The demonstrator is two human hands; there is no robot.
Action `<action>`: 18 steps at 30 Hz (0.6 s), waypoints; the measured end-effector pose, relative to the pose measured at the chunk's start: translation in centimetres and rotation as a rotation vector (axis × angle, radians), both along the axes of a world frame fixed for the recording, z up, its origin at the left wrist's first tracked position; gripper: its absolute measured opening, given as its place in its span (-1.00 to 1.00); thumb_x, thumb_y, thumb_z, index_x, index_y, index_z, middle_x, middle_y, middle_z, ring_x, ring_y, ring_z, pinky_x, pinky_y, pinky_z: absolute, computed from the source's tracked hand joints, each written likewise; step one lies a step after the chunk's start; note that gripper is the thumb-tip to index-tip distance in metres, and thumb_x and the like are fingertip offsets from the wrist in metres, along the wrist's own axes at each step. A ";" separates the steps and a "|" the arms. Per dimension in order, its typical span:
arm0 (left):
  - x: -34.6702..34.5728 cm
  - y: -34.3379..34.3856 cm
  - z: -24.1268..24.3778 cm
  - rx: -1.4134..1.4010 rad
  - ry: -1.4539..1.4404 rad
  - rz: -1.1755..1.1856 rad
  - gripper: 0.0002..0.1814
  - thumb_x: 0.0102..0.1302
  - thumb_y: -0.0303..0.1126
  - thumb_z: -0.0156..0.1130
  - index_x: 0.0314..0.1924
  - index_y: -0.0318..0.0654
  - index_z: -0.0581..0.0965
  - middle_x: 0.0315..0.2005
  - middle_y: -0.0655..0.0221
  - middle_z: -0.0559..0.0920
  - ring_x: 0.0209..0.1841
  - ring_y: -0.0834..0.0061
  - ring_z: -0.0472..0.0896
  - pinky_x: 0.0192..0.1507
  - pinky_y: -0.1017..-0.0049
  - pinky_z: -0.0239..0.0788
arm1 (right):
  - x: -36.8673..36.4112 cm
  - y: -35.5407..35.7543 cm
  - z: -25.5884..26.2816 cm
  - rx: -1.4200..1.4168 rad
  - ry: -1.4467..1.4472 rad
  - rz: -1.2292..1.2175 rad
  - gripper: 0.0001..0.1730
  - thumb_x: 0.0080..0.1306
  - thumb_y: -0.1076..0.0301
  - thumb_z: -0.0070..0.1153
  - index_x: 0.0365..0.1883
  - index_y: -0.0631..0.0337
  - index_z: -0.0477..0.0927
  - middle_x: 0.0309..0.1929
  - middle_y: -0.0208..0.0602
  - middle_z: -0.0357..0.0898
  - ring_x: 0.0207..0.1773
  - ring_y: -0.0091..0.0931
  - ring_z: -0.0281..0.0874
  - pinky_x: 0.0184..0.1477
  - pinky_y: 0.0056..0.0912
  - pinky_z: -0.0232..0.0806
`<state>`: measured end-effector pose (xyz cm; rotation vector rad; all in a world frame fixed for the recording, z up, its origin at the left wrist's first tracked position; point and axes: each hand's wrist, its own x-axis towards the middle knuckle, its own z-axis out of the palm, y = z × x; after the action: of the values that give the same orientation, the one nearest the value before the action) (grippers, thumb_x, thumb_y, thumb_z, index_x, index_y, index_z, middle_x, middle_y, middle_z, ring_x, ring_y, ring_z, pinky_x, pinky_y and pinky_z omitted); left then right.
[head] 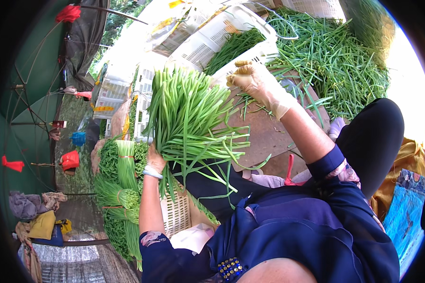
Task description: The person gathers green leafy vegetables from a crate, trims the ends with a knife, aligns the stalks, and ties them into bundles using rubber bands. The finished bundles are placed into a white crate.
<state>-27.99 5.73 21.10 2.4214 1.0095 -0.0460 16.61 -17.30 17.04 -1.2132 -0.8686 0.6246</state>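
Observation:
My left hand (156,158), in a thin pale glove with a band at the wrist, grips a large loose bunch of green stalks (187,116) that look like garlic chives. Their paler ends fan upward and to the right, and several stray stalks droop over my dark trouser leg. To the right of the bunch and apart from it, my gloved right hand (251,83) hovers near a white plastic crate (194,53). Its fingers are curled. No object shows in them, though the palm side is hidden. Cut greens (233,51) lie inside that crate.
A big heap of loose greens (326,60) spreads at the upper right, beside a brown board (265,131) with scraps on it. Tied bundles (127,169) are stacked at left. A pale slatted basket (175,212) stands by my left arm. A green umbrella (32,95) fills the left edge.

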 end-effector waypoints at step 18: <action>-3.8 0.9 -0.8 0.379 0.009 -0.081 -0.42 0.25 -0.54 0.14 0.30 -0.28 0.33 0.13 0.17 0.55 0.18 0.25 0.49 0.29 0.36 0.26 | 4.0 -3.1 2.0 -0.123 -0.031 -0.127 -0.76 0.19 0.40 0.31 -0.28 0.43 0.66 -0.01 -0.19 0.65 -0.12 -0.47 0.57 0.06 -0.46 0.35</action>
<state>-31.81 6.60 20.31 2.8053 0.9968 0.1162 20.63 -20.42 19.06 -1.3806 -0.7811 0.5642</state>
